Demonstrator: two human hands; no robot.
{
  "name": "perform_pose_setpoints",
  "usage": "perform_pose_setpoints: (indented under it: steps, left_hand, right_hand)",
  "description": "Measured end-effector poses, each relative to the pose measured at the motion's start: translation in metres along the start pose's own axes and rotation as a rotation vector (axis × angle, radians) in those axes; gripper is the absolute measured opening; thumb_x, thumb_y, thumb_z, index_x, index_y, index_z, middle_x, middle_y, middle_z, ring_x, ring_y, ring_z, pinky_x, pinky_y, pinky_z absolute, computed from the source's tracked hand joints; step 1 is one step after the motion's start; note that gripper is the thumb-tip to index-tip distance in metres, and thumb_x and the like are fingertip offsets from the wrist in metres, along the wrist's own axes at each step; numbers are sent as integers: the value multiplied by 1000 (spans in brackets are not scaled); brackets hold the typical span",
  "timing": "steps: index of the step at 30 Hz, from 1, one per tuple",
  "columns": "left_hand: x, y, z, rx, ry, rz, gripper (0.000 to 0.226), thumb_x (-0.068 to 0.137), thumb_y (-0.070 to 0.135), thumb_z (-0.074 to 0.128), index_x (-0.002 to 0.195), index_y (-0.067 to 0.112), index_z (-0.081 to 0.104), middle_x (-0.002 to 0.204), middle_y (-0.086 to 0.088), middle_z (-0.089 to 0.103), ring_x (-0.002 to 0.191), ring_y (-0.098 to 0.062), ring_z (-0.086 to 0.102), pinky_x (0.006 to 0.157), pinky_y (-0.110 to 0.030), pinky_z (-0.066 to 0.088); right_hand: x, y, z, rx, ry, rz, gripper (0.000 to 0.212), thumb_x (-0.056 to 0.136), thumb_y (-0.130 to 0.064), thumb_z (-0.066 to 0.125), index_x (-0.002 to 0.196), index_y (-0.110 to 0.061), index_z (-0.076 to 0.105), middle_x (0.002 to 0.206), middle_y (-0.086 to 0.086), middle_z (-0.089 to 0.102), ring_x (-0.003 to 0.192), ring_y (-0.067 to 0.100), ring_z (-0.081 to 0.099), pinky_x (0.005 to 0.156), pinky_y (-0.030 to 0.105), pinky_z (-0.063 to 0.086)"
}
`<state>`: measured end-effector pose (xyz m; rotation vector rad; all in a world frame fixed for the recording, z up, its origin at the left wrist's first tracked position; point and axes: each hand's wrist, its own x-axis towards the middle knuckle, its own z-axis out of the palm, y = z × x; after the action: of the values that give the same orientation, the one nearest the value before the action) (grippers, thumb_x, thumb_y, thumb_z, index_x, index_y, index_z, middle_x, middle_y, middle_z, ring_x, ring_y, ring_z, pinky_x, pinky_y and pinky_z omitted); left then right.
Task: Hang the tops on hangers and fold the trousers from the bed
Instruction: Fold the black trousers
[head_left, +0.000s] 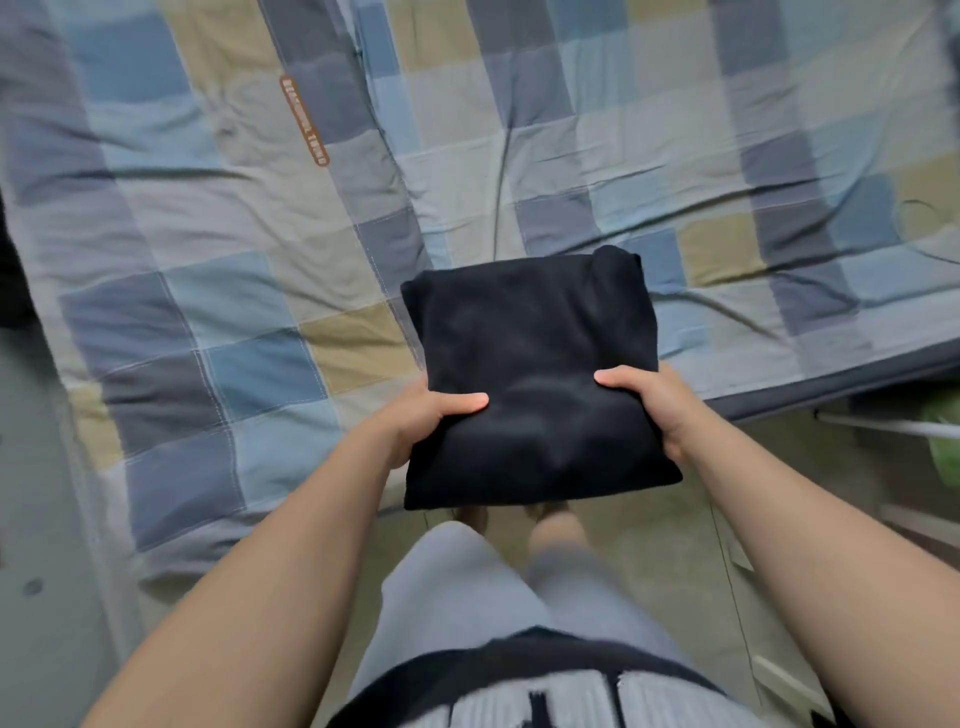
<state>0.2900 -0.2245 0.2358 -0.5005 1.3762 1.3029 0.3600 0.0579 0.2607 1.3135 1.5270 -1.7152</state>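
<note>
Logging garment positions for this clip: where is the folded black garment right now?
In the head view, the folded black garment is at centre, held between the left hand and right hand over the near edge of the checked quilt.

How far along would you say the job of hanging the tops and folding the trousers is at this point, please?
Done: a black garment is folded into a compact square, probably trousers. In hand: the left hand and right hand grip its near corners, holding it over the edge of the checked bedspread. Left: setting it down. No other clothes or hangers show on the visible part of the bed, so any remaining items cannot be seen.
</note>
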Motion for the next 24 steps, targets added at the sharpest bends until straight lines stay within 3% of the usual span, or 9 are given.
perform_pose_setpoints:
  steps: [3,7,12,14,16,18,22,24]
  left_hand:
    - [-34,29,19,74,-27,111,64,75,24,86,133,25,59,121,8,73,111,-15,70,95,-33,51]
    - [-70,68,54,189,-108,271,61,69,24,86,126,25,64,119,7,74,111,-16,70,97,-35,51]
    - [-101,110,118,376,-280,374,52,76,21,85,124,28,65,119,6,74,108,-17,71,95,-36,53]
    - [-111,122,151,430,-348,410,54,74,26,86,124,29,65,118,7,74,108,-16,72,87,-29,57]
    - [-124,128,187,470,-411,429,58,70,33,88,123,30,65,117,7,74,105,-16,72,80,-23,58]
    - [-136,128,227,519,-468,445,61,68,38,89,123,29,66,118,6,74,105,-18,73,83,-27,59]
    - [-163,107,311,595,-545,521,62,61,49,92,117,32,70,115,7,75,103,-17,74,78,-25,60]
    - [-179,88,355,618,-571,579,58,61,50,92,113,38,71,115,8,75,104,-17,73,84,-31,59]
  right_hand:
    - [-54,-11,-13,122,62,-106,47,66,-22,83,111,-12,73,103,5,78,96,26,74,78,35,59]
    - [-122,-21,-38,273,151,-225,34,77,-15,79,109,-10,73,102,7,78,92,26,75,66,29,60]
    - [-200,-12,-84,442,310,-350,31,76,-16,81,105,-10,73,101,7,78,90,26,76,67,31,60]
    - [-227,1,-104,519,382,-401,32,72,-17,83,102,-11,73,98,6,78,87,25,76,63,30,60]
    - [-253,19,-124,590,451,-433,44,64,-23,87,104,-11,71,97,5,78,87,26,76,62,30,60]
    - [-279,40,-146,653,495,-462,54,59,-27,89,108,-12,72,101,7,78,91,27,76,65,33,61]
    - [-335,92,-195,740,554,-542,41,62,-29,88,100,-19,79,106,8,77,95,29,75,69,36,61]
    - [-364,121,-220,774,602,-589,37,65,-28,87,101,-21,79,105,6,77,94,27,75,67,35,61]
